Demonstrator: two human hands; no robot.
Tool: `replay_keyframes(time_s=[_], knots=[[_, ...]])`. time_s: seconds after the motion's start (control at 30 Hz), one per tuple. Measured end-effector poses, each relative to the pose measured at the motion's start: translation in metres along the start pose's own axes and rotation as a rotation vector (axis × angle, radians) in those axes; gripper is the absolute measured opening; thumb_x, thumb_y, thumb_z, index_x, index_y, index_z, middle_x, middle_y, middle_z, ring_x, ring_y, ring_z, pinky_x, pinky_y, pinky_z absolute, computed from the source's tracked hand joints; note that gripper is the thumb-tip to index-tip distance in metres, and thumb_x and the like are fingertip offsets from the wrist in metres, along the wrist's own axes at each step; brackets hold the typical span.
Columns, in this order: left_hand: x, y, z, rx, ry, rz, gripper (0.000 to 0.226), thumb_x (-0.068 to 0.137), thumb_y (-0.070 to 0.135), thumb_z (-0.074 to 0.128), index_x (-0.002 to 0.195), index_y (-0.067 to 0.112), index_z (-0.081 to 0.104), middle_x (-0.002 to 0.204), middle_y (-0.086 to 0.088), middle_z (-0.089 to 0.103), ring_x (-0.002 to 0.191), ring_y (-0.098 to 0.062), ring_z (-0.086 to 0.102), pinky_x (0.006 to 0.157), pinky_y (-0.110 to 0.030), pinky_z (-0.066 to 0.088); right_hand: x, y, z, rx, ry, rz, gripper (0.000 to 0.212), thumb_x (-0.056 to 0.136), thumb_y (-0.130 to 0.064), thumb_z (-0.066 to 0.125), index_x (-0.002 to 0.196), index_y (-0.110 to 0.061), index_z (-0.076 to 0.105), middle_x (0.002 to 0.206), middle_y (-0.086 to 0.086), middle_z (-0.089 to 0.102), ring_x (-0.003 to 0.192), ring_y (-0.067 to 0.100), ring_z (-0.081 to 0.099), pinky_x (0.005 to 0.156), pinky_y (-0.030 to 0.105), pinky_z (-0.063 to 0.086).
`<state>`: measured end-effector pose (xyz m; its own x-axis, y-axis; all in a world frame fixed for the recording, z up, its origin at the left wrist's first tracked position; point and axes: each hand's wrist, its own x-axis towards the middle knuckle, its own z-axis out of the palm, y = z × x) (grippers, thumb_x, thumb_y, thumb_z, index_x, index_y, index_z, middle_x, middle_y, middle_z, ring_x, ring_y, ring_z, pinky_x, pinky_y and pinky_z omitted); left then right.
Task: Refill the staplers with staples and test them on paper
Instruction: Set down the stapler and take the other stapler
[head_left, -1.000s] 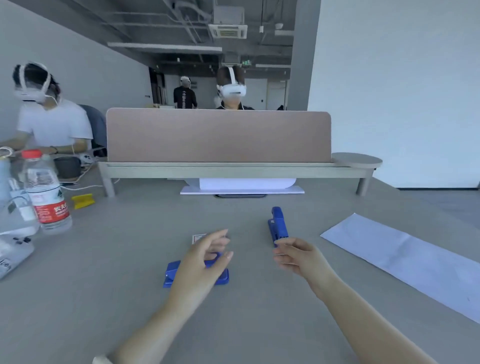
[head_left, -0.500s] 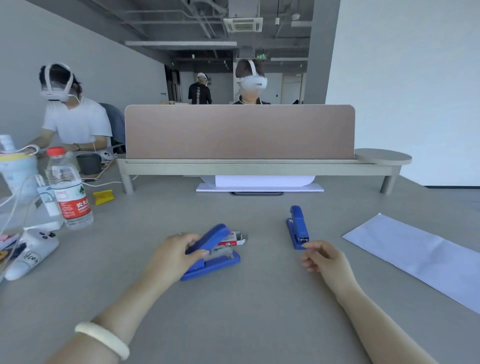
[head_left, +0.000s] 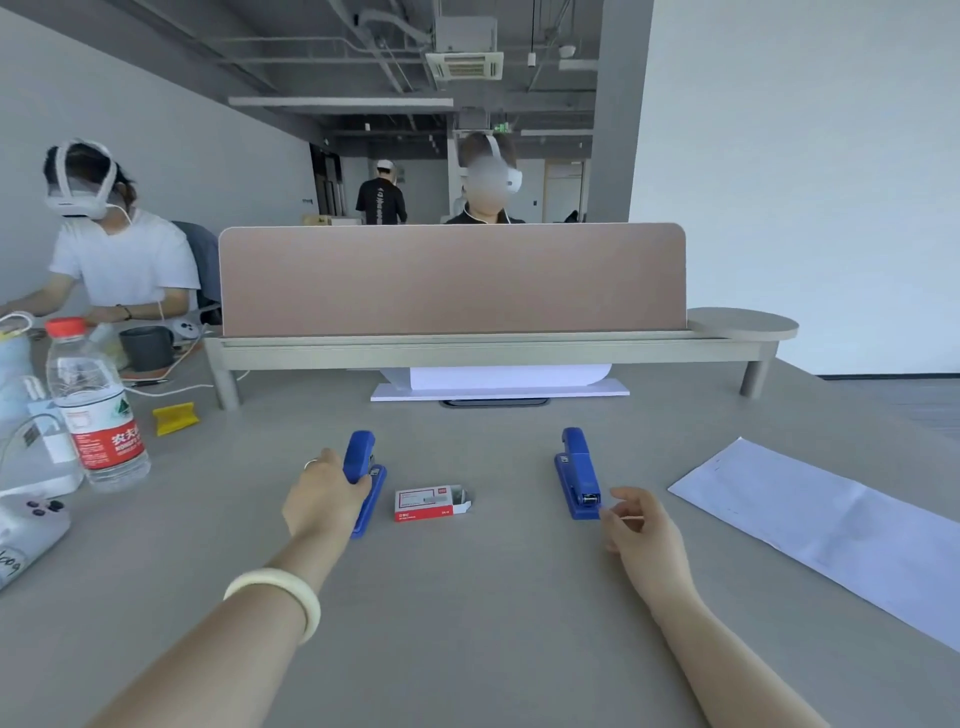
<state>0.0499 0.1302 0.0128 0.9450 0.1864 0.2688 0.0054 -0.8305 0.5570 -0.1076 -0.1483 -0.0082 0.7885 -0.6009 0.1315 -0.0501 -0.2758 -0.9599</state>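
Blue open stapler (head_left: 363, 470), top raised, is gripped by the left hand (head_left: 322, 501). The closed stapler (head_left: 576, 475) lies just ahead of the right hand (head_left: 641, 530), whose fingers are loosely curled; whether they pinch anything I cannot tell. A red staple box (head_left: 428, 503) sits between the hands.

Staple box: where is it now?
Head view, centre of the table: the staple box lies between the left stapler and the right stapler, nearer the left hand.

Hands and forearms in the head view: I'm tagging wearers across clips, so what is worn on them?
Both forearms are bare, no sleeves in view. The left wrist carries a smooth, cream-white bangle. The left hand wears a thin silvery ring on one finger. The right hand shows no ring, band or watch.
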Motion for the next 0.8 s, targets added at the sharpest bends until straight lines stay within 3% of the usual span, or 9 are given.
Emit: replay_keyframes(time_s=[0.1, 0.2, 0.3, 0.37, 0.5, 0.63, 0.8], knots=[[0.003, 0.003, 0.004, 0.037, -0.041, -0.037, 0.028, 0.082, 0.029, 0.059, 0.097, 0.006, 0.052, 0.097, -0.015, 0.060, 0.075, -0.032, 0.053, 0.063, -0.031, 0.041, 0.002, 0.001, -0.001, 0.005, 0.000, 0.017, 0.019, 0.089, -0.013, 0.054, 0.105, -0.022, 0.056, 0.083, -0.005, 0.058, 0.077, 0.025, 0.060, 0.059, 0.026, 0.043], [0.004, 0.007, 0.000, 0.082, -0.058, -0.054, 0.045, 0.078, 0.039, 0.064, 0.103, 0.004, 0.053, 0.108, -0.017, 0.058, 0.094, -0.036, 0.055, 0.072, -0.037, 0.045, 0.003, 0.003, -0.001, 0.013, -0.006, 0.023, 0.020, 0.089, -0.012, 0.052, 0.105, -0.022, 0.055, 0.083, -0.005, 0.058, 0.077, 0.024, 0.058, 0.057, 0.026, 0.042], [-0.006, 0.036, -0.003, 0.099, 0.038, 0.083, 0.065, 0.074, 0.050, 0.067, 0.120, 0.006, 0.049, 0.123, -0.016, 0.052, 0.115, -0.036, 0.043, 0.093, -0.040, 0.037, 0.007, 0.002, -0.002, 0.010, -0.012, 0.032, 0.022, 0.088, -0.010, 0.051, 0.106, -0.023, 0.054, 0.084, -0.003, 0.058, 0.074, 0.022, 0.057, 0.055, 0.024, 0.042], [-0.024, 0.073, 0.003, 0.060, -0.012, 0.234, 0.069, 0.076, 0.050, 0.065, 0.128, 0.011, 0.045, 0.128, -0.013, 0.050, 0.119, -0.034, 0.041, 0.098, -0.039, 0.035, 0.012, 0.002, -0.004, 0.024, 0.001, 0.056, 0.024, 0.088, -0.010, 0.050, 0.108, -0.022, 0.054, 0.085, -0.001, 0.059, 0.073, 0.022, 0.058, 0.055, 0.023, 0.042], [-0.069, 0.142, 0.040, -0.086, -0.226, 0.374, 0.065, 0.078, 0.050, 0.062, 0.129, 0.013, 0.044, 0.127, -0.009, 0.051, 0.117, -0.029, 0.046, 0.095, -0.037, 0.041, 0.023, 0.007, -0.017, 0.031, 0.101, 0.082, 0.025, 0.087, -0.008, 0.047, 0.109, -0.018, 0.057, 0.083, -0.003, 0.058, 0.084, 0.028, 0.062, 0.059, 0.026, 0.042], [-0.088, 0.179, 0.075, -0.072, -0.331, 0.362, 0.057, 0.082, 0.048, 0.058, 0.123, 0.011, 0.044, 0.127, -0.009, 0.050, 0.118, -0.029, 0.049, 0.088, -0.037, 0.042, 0.029, 0.013, -0.031, 0.033, 0.181, 0.093, 0.027, 0.087, -0.005, 0.043, 0.108, -0.017, 0.057, 0.084, 0.001, 0.059, 0.072, 0.020, 0.056, 0.056, 0.024, 0.040], [-0.087, 0.204, 0.100, -0.047, -0.353, 0.330, 0.048, 0.082, 0.048, 0.056, 0.105, 0.007, 0.046, 0.097, -0.006, 0.055, 0.095, -0.029, 0.059, 0.067, -0.031, 0.039, 0.032, 0.016, -0.031, 0.001, 0.164, 0.089, 0.026, 0.087, -0.006, 0.042, 0.104, -0.022, 0.055, 0.084, -0.003, 0.059, 0.069, 0.008, 0.053, 0.055, 0.020, 0.038]])
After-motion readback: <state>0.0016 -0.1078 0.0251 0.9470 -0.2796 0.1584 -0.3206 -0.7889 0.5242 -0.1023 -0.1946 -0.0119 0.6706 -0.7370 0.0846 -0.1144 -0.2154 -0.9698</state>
